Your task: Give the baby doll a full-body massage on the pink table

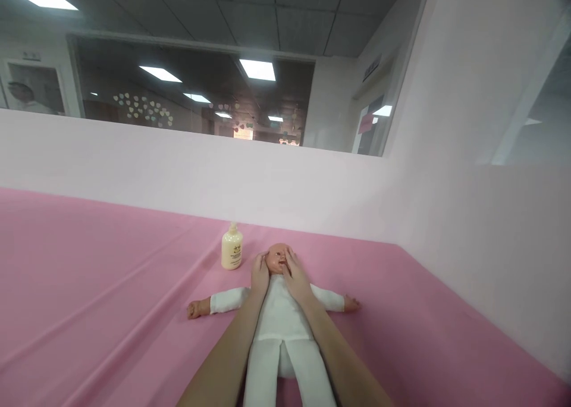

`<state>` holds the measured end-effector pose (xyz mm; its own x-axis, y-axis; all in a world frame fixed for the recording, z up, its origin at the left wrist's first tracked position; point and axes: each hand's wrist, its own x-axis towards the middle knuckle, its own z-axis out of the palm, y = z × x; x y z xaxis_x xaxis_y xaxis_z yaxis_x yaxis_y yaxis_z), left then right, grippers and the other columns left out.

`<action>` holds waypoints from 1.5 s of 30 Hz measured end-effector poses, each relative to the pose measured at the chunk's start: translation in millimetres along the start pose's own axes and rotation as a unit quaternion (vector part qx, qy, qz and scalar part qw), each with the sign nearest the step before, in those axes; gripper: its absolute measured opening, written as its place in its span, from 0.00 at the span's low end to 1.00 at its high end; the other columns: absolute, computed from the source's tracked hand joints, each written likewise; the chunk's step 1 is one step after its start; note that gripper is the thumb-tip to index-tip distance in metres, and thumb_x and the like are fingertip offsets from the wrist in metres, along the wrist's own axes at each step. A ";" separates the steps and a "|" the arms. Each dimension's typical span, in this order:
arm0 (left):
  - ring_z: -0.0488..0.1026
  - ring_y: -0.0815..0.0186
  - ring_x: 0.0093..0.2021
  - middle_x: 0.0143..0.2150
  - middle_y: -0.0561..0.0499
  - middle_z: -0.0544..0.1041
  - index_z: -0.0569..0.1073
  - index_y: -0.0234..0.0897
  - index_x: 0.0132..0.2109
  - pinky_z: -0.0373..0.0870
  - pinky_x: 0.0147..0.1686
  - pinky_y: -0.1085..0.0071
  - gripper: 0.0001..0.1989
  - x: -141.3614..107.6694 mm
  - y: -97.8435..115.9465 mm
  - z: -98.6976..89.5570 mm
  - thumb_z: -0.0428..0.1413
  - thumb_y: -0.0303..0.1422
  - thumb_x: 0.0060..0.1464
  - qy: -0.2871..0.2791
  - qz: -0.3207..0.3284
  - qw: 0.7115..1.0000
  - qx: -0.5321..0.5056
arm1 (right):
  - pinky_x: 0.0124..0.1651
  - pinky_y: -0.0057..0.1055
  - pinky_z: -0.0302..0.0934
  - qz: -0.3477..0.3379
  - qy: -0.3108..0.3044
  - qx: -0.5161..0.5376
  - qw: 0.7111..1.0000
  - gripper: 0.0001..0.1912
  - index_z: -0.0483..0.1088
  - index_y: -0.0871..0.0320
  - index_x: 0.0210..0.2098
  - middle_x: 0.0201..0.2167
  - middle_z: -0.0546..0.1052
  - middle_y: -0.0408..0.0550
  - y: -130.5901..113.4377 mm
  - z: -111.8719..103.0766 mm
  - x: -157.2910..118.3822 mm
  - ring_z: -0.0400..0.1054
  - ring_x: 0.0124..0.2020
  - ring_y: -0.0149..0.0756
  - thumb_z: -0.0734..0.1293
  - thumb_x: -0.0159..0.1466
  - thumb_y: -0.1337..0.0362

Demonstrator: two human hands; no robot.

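Observation:
A baby doll (282, 321) in white clothes lies on its back on the pink sheet (98, 288), arms spread out to both sides. Both my hands rest on its head. My left hand (259, 274) lies against the left side of the doll's face, fingers flat. My right hand (295, 276) covers the right cheek, with its fingers by the mouth and eye. Neither hand grips anything. A cream lotion bottle (232, 249) with a pump top stands upright just left of the doll's head.
The pink sheet covers a wide surface with folds at the left. Pale pink walls (276, 181) close the back and right sides. Above them a window shows a room with ceiling lights.

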<state>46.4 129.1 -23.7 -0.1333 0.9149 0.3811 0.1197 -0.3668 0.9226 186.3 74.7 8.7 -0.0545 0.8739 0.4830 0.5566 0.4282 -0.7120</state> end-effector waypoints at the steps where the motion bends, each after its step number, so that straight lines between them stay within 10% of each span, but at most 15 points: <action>1: 0.66 0.59 0.61 0.58 0.43 0.71 0.70 0.37 0.57 0.59 0.64 0.60 0.21 -1.4 2.8 0.3 0.43 0.40 0.65 0.005 0.028 1.000 0.008 | 0.74 0.43 0.36 -0.028 -0.006 -0.011 1.000 0.32 0.52 0.60 0.70 0.72 0.48 0.49 0.7 -0.7 1.0 0.39 0.73 0.40 0.55 0.70 0.55; 7: 0.61 0.54 0.63 0.62 0.42 0.65 0.67 0.43 0.63 0.55 0.65 0.54 0.27 -5.3 10.5 2.8 0.55 0.44 0.60 -0.010 0.122 0.988 0.097 | 0.74 0.45 0.37 -0.065 -0.013 0.038 0.997 0.29 0.57 0.54 0.68 0.71 0.52 0.46 6.9 -3.7 8.5 0.41 0.73 0.38 0.54 0.71 0.51; 17: 0.55 0.58 0.68 0.64 0.45 0.66 0.72 0.43 0.60 0.49 0.69 0.58 0.22 0.3 5.8 1.2 0.51 0.42 0.63 -0.093 0.113 0.989 -0.025 | 0.73 0.46 0.30 0.153 0.027 0.114 0.981 0.53 0.36 0.67 0.72 0.73 0.39 0.57 18.9 3.0 6.5 0.31 0.74 0.46 0.59 0.63 0.38; 27: 0.53 0.58 0.70 0.67 0.46 0.63 0.70 0.44 0.62 0.47 0.69 0.58 0.23 2.5 5.2 1.0 0.52 0.44 0.62 -0.113 0.105 0.986 -0.060 | 0.73 0.45 0.28 0.039 -0.009 0.099 0.994 0.35 0.55 0.48 0.68 0.74 0.36 0.39 12.6 -2.7 6.5 0.25 0.74 0.41 0.55 0.67 0.41; 38: 0.51 0.54 0.71 0.70 0.44 0.56 0.65 0.41 0.65 0.46 0.70 0.55 0.28 0.8 -0.9 4.3 0.54 0.43 0.60 -0.063 0.050 0.996 -0.037 | 0.73 0.45 0.31 0.170 0.010 0.166 0.971 0.51 0.37 0.60 0.72 0.73 0.42 0.52 25.5 1.5 9.8 0.33 0.74 0.42 0.62 0.62 0.39; 45: 0.53 0.55 0.69 0.70 0.50 0.57 0.79 0.44 0.51 0.45 0.70 0.54 0.16 1.3 8.9 2.9 0.51 0.40 0.63 -0.068 0.154 0.986 0.002 | 0.73 0.43 0.21 0.025 -0.009 0.125 0.992 0.35 0.54 0.52 0.69 0.73 0.43 0.44 18.4 -3.9 10.2 0.26 0.74 0.36 0.57 0.67 0.43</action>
<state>50.2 127.5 -15.2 0.0436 0.7740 0.6317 0.1387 -0.6309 0.7634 199.2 90.6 2.5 -0.0468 0.8987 0.4360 0.3362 0.4252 -0.8403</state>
